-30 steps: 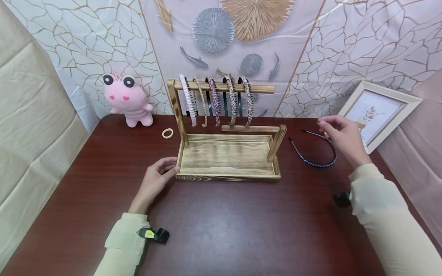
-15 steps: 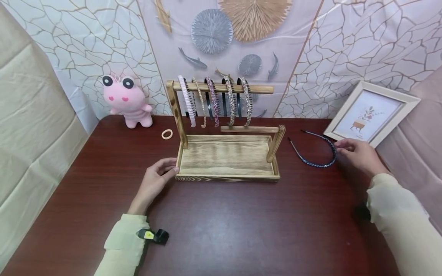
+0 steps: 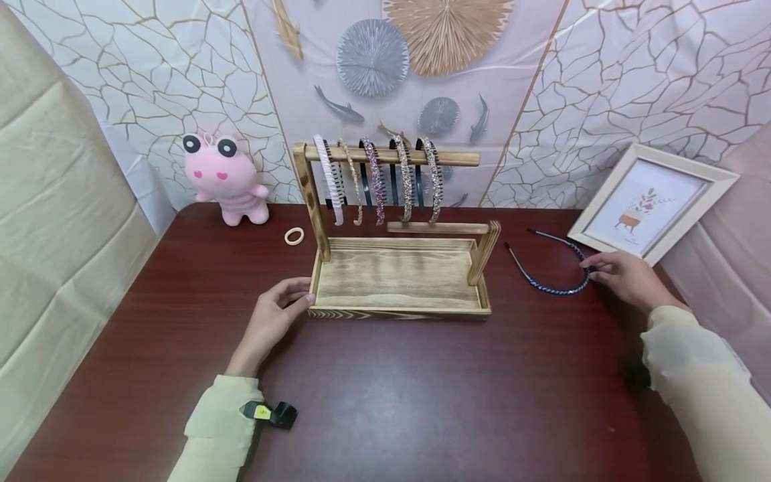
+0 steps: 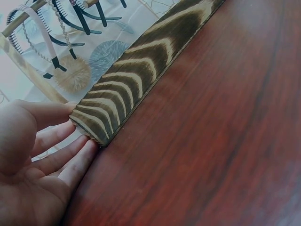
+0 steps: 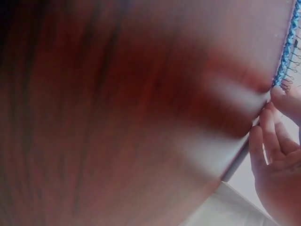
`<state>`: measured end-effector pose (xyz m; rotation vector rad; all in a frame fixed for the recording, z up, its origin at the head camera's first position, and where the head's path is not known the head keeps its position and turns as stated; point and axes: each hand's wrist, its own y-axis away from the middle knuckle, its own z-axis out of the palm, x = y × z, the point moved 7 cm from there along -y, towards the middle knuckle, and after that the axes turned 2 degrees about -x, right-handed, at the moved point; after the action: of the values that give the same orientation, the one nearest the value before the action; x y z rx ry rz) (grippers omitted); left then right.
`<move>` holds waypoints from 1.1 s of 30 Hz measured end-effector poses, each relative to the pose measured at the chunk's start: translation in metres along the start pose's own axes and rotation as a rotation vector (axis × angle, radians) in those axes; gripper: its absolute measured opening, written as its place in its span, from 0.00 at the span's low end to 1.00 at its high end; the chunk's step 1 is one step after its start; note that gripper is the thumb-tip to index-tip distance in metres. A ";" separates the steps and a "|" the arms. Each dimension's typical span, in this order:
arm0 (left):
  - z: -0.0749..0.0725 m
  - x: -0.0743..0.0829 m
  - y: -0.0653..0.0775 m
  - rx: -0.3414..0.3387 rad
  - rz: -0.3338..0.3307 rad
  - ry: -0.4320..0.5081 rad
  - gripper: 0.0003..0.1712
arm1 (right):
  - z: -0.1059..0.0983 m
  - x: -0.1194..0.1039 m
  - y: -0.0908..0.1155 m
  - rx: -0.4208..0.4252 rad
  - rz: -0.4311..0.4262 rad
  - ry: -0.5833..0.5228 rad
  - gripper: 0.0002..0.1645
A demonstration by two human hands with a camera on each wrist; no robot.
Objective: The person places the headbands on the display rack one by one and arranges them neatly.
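Observation:
At the left front corner of a wooden headband rack (image 3: 397,312), my left hand (image 3: 272,320) grips the tray end. The left wrist view has the thumb and fingers of that hand (image 4: 42,155) at the end of the striped tray wall (image 4: 124,87). To the right of the rack lies a blue braided headband (image 3: 555,290), its curve facing me. My right hand (image 3: 629,278) pinches the right side of that curve between thumb and fingers. Little teeth show along the inside of the blue headband (image 5: 285,56) in the right wrist view.
Several headbands, among them a pink sparkly one (image 3: 375,177), hang from the rack's upper bar (image 3: 460,158). Its lower bar (image 3: 436,228) holds none. A beige ring (image 3: 294,236) and a pink plush toy (image 3: 225,181) are at the left; a picture frame (image 3: 656,201) leans at the right.
My right hand has come down from in front of the picture frame to the blue headband and now pinches it. The left hand stays at the tray corner.

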<state>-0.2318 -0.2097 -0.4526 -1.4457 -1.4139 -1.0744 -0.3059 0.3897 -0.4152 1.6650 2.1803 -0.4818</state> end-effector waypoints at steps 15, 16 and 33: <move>0.001 -0.001 -0.002 -0.004 0.009 0.010 0.22 | -0.006 -0.006 0.009 0.131 -0.188 -0.038 0.08; 0.001 -0.001 -0.002 -0.004 0.011 0.010 0.22 | -0.006 -0.008 0.010 0.139 -0.205 -0.057 0.08; 0.000 -0.002 -0.001 0.005 0.004 0.001 0.21 | -0.026 -0.055 0.008 0.219 -0.291 -0.121 0.06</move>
<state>-0.2327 -0.2098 -0.4542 -1.4431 -1.4116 -1.0683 -0.2864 0.3569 -0.3667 1.3797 2.3578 -0.9051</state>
